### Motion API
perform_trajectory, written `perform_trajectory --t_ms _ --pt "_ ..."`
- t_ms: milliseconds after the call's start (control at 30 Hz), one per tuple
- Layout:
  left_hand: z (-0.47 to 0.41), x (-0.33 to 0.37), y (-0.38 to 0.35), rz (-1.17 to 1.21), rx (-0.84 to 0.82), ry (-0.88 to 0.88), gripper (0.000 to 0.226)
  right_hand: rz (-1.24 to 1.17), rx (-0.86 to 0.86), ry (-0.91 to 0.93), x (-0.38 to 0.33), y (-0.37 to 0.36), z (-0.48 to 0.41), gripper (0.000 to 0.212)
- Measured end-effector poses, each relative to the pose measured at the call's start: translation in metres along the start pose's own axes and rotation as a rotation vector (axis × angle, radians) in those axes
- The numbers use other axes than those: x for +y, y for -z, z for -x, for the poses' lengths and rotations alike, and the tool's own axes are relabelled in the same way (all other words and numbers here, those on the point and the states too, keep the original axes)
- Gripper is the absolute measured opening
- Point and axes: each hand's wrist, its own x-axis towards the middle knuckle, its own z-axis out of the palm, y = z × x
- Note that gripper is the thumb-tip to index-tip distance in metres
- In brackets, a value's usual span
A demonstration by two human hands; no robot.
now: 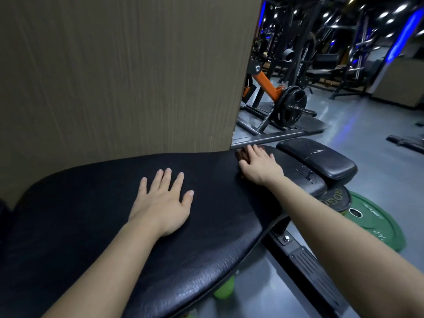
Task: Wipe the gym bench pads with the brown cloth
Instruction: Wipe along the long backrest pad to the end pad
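Long black back pad [96,226] is filling the lower left and centre of the frame. The left hand [163,203] is lying palm-down on it near the middle, fingers spread wide, holding nothing.

The right hand [260,166] is reaching to the far end of the same pad, right of centre, and is pressing flat on the brown cloth [241,154]. Fingers are extended and fairly close together, not curled around the fabric. Only a small strip of cloth is showing past the fingertips and thumb side (the rest is hidden under the palm).

The smaller seat pad [319,159] is sitting just beyond the right hand, toward the right of the frame, with a pale scuff on top. Droplets [306,173] are glistening on the pad surface beside the right wrist.

A green weight plate [378,223] is lying on the grey floor [378,161] at lower right. A tan panel [114,72] is taking up the upper left, touching the pad's far edge.
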Motion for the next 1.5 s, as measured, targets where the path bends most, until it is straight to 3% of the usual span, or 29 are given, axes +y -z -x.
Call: perform_trajectory --t_ms 233,367,500,733,833,967,1300,1500 --pt "-0.002 0.000 0.002 0.018 -0.012 0.010 0.065 0.044 -0.009 -0.206 0.003 0.001 -0.068 0.075" --pt "-0.004 0.000 0.002 0.015 -0.031 0.010 0.065 0.094 0.041 -0.167 0.001 -0.005 -0.057 0.076" --pt "-0.001 0.000 0.002 0.023 -0.027 0.010 0.066 0.115 -0.012 -0.131 -0.002 0.001 -0.027 0.084" --pt "0.006 0.001 0.003 0.044 -0.009 0.001 0.065 0.089 -0.023 0.120 0.002 0.007 0.072 0.085" --pt "0.006 0.000 0.002 0.036 -0.007 0.001 0.064 0.101 -0.049 0.140 0.009 0.007 0.093 0.084" --pt "0.004 0.001 0.000 0.009 0.002 0.006 0.064 0.078 -0.121 0.105 0.017 0.009 0.060 0.080" --pt "-0.001 0.000 -0.003 0.009 0.048 0.009 0.066 0.085 -0.073 -0.120 0.031 0.005 -0.070 0.073" --pt "-0.001 -0.001 -0.001 0.023 0.034 0.012 0.065 0.101 -0.053 -0.006 0.027 0.006 -0.051 0.069"
